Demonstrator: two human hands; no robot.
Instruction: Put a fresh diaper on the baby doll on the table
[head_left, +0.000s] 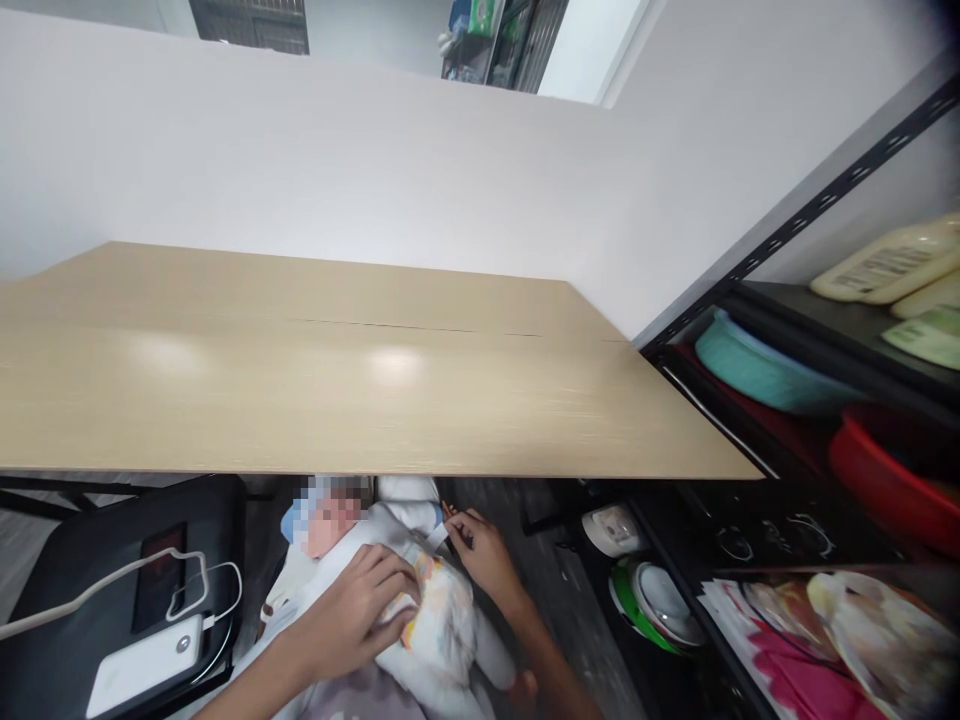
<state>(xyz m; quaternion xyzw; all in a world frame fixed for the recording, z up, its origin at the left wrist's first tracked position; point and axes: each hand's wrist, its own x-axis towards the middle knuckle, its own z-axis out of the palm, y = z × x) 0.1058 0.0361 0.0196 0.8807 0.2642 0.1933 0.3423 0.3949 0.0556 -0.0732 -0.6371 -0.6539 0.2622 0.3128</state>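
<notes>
Against patterned clothing [444,612], left hand [373,598] palm-down, slightly curled.

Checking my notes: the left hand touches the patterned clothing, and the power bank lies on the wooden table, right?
No: the head view shows the power bank on the black seat, not the table; the left hand does touch the patterned clothing.

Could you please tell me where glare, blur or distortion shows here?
In the head view, two glare patches lie on the light wood-grain tabletop; in the head view, a pale-yellow rounded bottle at the right edge looks stretched and soft; in the head view, coarse pixel blocks mask the face of the person in white patterned clothing.
</notes>
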